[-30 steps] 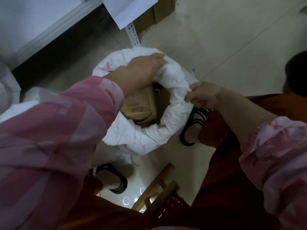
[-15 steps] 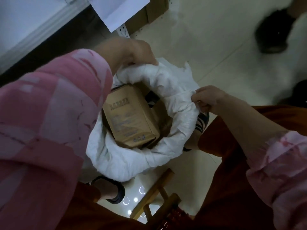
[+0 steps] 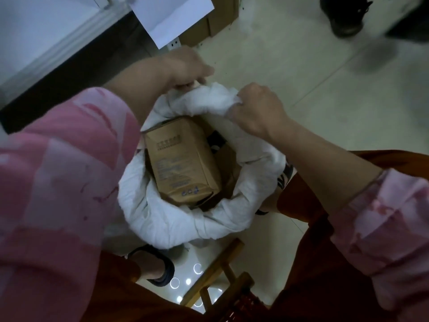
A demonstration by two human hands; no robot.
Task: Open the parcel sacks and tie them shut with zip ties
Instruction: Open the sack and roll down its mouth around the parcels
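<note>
A white parcel sack (image 3: 162,219) stands open on the floor between my feet, its mouth rolled into a thick rim. Inside it a brown cardboard box (image 3: 181,159) stands tilted, with a darker parcel partly hidden to its right. My left hand (image 3: 185,66) grips the far side of the rolled rim. My right hand (image 3: 255,108) grips the far right part of the rim, fingers curled into the white cloth. No zip tie is visible.
A wooden stool frame (image 3: 220,275) sits just below the sack. A white shelf unit (image 3: 58,43) and a hanging white sheet (image 3: 174,15) stand at the upper left, a cardboard box (image 3: 216,22) behind them. Another person's dark shoe (image 3: 343,17) is at the upper right.
My right hand has moved up and left along the rim toward my left hand, bunching the far edge. The view has shifted, showing more of the brown box.
</note>
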